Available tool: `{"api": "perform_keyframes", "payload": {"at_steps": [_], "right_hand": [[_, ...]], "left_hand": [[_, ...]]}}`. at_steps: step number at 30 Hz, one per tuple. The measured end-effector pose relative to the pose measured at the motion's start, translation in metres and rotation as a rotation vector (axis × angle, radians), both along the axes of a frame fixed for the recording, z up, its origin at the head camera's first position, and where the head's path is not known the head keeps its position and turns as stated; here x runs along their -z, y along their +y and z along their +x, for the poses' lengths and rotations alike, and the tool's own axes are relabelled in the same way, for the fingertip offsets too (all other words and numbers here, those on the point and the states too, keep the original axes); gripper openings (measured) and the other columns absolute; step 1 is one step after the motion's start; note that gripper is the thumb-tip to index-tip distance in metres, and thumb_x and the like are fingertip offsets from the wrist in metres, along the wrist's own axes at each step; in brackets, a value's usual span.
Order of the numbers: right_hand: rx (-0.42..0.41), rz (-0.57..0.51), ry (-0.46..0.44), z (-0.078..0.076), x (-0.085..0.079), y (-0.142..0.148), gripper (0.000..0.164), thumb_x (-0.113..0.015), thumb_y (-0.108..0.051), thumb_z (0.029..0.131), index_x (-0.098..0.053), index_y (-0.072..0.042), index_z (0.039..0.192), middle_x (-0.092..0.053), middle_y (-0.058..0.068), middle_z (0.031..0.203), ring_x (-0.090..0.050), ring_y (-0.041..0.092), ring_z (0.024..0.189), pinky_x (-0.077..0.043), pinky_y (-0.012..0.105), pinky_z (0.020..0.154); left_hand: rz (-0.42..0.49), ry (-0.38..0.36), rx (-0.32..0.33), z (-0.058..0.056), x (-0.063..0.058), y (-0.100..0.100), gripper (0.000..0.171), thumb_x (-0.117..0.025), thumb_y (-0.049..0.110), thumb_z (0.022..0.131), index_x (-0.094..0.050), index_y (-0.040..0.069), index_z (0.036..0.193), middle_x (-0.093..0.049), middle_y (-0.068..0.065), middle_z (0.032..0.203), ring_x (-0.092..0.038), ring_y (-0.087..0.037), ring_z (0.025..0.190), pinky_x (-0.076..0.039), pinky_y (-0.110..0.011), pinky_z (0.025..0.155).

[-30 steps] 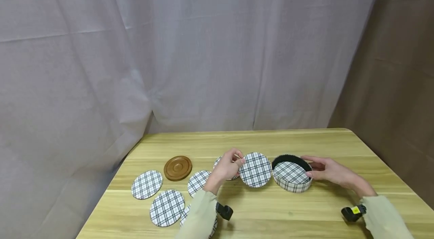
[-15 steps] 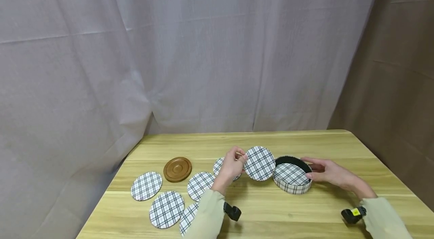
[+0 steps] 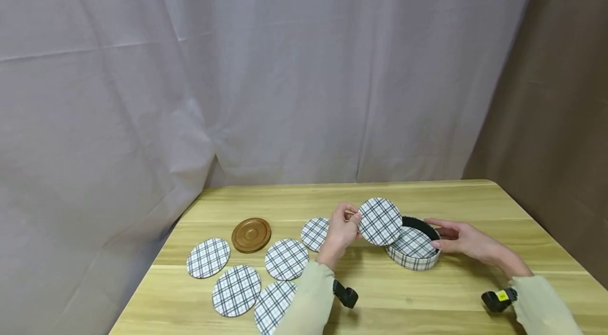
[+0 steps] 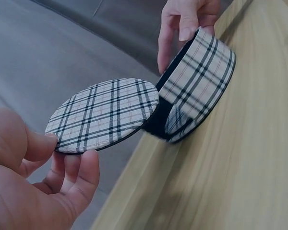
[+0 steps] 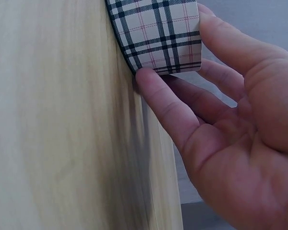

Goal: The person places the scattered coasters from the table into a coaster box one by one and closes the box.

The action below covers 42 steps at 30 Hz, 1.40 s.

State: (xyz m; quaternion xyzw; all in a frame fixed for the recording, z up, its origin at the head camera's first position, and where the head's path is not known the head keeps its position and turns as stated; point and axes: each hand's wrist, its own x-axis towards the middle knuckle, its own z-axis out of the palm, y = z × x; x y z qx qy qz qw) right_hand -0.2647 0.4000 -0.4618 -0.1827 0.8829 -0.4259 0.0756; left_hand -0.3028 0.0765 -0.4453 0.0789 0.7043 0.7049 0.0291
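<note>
My left hand (image 3: 342,230) pinches a round plaid coaster (image 3: 380,221) by its edge, thumb on top and fingertips beneath. The coaster is tilted above the left rim of a round plaid coaster holder (image 3: 412,262). Inside its dark-lined wall lies a plaid disc (image 3: 412,242); how many are under it is hidden. On the holder's right side, my right hand (image 3: 467,242) grips the wall. In the left wrist view, the held coaster (image 4: 105,115) overlaps the holder (image 4: 201,72), and a gap shows in its wall. The right wrist view shows fingers (image 5: 165,103) against the holder's outside.
Several plaid coasters lie flat at the left, among them one near coaster (image 3: 236,290) and one far coaster (image 3: 315,233). A round brown wooden disc (image 3: 251,235) lies behind them. The wooden table (image 3: 404,308) ends at a grey curtain (image 3: 294,87).
My left hand has carried the coaster to the right and slightly up, from beside the holder to over its left rim. The right hand keeps its hold.
</note>
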Motion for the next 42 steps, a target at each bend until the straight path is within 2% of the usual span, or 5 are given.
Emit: {"api": "perform_keyframes", "payload": {"at_steps": [18, 26, 35, 38, 42], "right_hand": [[0.018, -0.004, 0.011, 0.0, -0.007, 0.004, 0.065, -0.064, -0.019, 0.096, -0.033, 0.004, 0.149, -0.047, 0.036, 0.14, -0.054, -0.01, 0.111, -0.047, 0.014, 0.086], [0.011, -0.005, -0.005, 0.002, -0.003, 0.005, 0.068, -0.065, -0.019, 0.095, -0.031, 0.008, 0.148, -0.046, 0.037, 0.139, -0.052, -0.012, 0.11, -0.048, 0.014, 0.087], [-0.007, -0.04, -0.018, 0.001, -0.003, 0.0, 0.068, -0.064, -0.017, 0.096, -0.029, 0.01, 0.148, -0.044, 0.039, 0.14, -0.053, -0.013, 0.109, -0.049, 0.015, 0.088], [-0.007, -0.031, -0.031, 0.001, -0.004, -0.002, 0.069, -0.064, -0.018, 0.096, -0.029, 0.009, 0.148, -0.044, 0.038, 0.14, -0.056, -0.006, 0.111, -0.049, 0.016, 0.087], [0.025, 0.016, -0.031, 0.002, -0.007, -0.005, 0.07, -0.065, -0.023, 0.095, -0.03, 0.005, 0.149, -0.048, 0.036, 0.139, -0.059, 0.022, 0.12, -0.048, 0.015, 0.086]], "left_hand": [[0.082, -0.101, 0.004, 0.005, 0.007, 0.049, 0.007, -0.06, 0.005, 0.096, -0.057, 0.01, 0.097, -0.051, -0.003, 0.078, -0.055, -0.02, 0.057, -0.06, -0.048, 0.067], [0.108, -0.153, -0.004, 0.008, 0.013, 0.059, 0.009, -0.06, 0.0, 0.095, -0.056, 0.009, 0.094, -0.05, -0.003, 0.076, -0.051, -0.015, 0.058, -0.058, -0.031, 0.055], [0.12, -0.182, -0.005, 0.011, 0.022, 0.062, 0.009, -0.061, -0.001, 0.093, -0.057, 0.007, 0.094, -0.052, -0.004, 0.077, -0.053, -0.015, 0.058, -0.058, -0.03, 0.056], [0.107, -0.19, -0.011, 0.011, 0.026, 0.063, 0.009, -0.062, -0.001, 0.092, -0.058, 0.007, 0.093, -0.053, -0.005, 0.076, -0.053, -0.014, 0.057, -0.055, -0.025, 0.053], [0.08, -0.175, -0.009, 0.011, 0.029, 0.064, 0.006, -0.064, 0.001, 0.092, -0.061, 0.006, 0.094, -0.054, -0.003, 0.076, -0.053, -0.013, 0.057, -0.053, -0.023, 0.053]]}}
